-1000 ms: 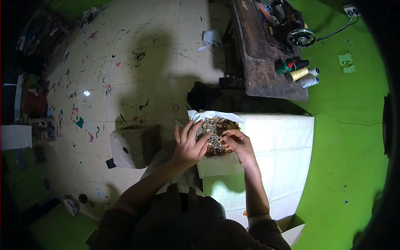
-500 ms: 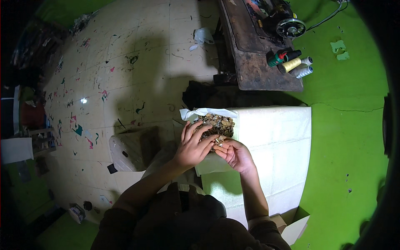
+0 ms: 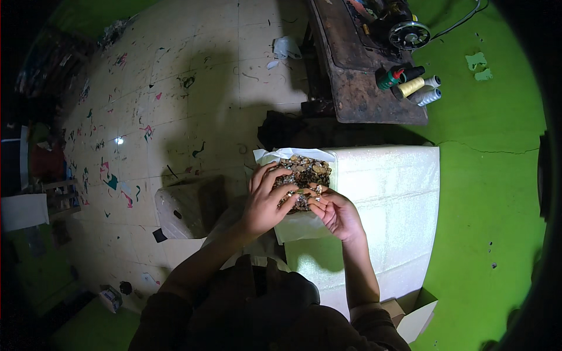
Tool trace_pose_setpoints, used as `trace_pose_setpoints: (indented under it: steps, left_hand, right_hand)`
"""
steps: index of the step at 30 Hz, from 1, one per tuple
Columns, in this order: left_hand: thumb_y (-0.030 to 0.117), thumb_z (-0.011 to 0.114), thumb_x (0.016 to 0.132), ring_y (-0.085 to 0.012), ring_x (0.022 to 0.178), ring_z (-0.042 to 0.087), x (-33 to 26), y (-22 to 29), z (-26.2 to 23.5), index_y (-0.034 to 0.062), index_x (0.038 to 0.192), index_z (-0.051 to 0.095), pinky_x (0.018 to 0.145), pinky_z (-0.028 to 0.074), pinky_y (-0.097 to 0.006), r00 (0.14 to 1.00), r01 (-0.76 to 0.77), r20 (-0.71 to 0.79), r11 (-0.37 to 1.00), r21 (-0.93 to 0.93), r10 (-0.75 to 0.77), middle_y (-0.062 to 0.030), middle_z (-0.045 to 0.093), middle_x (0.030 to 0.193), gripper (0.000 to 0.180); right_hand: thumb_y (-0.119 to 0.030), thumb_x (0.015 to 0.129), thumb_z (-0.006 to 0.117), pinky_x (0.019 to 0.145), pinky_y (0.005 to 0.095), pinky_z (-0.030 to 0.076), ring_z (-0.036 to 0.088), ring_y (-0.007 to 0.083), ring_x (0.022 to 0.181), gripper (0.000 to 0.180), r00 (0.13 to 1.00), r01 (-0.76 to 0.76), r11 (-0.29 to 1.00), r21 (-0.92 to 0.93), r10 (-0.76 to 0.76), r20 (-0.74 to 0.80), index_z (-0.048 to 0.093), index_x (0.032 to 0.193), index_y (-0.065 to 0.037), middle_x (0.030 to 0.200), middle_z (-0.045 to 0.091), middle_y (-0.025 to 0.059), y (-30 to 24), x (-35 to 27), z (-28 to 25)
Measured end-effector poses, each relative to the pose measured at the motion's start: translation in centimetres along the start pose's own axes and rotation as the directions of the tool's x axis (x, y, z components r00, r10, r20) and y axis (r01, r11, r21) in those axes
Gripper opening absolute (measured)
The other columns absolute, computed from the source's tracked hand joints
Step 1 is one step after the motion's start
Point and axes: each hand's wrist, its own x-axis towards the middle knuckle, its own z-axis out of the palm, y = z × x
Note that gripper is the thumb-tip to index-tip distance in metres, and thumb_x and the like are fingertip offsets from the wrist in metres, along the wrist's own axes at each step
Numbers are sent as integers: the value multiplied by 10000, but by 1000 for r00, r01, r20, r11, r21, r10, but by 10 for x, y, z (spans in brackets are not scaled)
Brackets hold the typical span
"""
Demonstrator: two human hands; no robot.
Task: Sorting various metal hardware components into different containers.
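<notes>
A heap of small gold and brown beads or trinkets [image 3: 307,171] lies on a white sheet [image 3: 281,157] at the left edge of a white padded table [image 3: 386,199]. My left hand [image 3: 266,202] rests over the heap's near left side, fingers spread and dipping into the pieces. My right hand [image 3: 335,213] sits at the heap's near edge, its fingertips pinched on a few small pieces. What exactly the fingers hold is too small to tell.
A dark wooden sewing table [image 3: 357,64] with a sewing machine [image 3: 404,29] and several thread spools [image 3: 413,85] stands beyond. A pale sack [image 3: 187,205] sits on the scrap-littered tiled floor at left. A cardboard box [image 3: 413,310] lies near my right elbow. A green wall [image 3: 492,193] runs along the right.
My right hand has drawn back from the heap's top to its near edge, pinching small pieces. My left hand has stayed on the heap, fingers shifting slightly. The view has tilted a little.
</notes>
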Motion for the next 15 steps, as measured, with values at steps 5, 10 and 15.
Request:
trace_pose_setpoints:
  steps: [5,10,15]
  left_hand:
    - [180,664,727,-308,1126,391,0,-1,0,93,861,621,937,311,-426,1000,-12,17,1000,-6,12,-67,501,1109,165]
    - [146,638,755,-300,1082,445,3,5,0,66,979,606,908,367,-389,997,-11,72,996,-91,18,-86,495,1137,240]
    - [59,547,823,-270,1036,512,0,4,4,5,1067,547,877,409,-316,988,124,140,891,-437,-68,-127,500,1132,250]
  right_hand:
    - [-2,816,447,816,297,513,615,217,890,327,999,38,998,-44,-37,12,480,1135,63,1016,595,169,-5,-7,7]
    - [41,770,499,783,335,487,579,252,944,389,688,468,8,-884,-630,359,559,1130,-96,1099,568,135,5,-3,10]
    - [-55,693,625,842,380,456,504,318,1023,458,697,281,-414,-866,-533,481,540,1141,-95,1151,505,153,14,5,15]
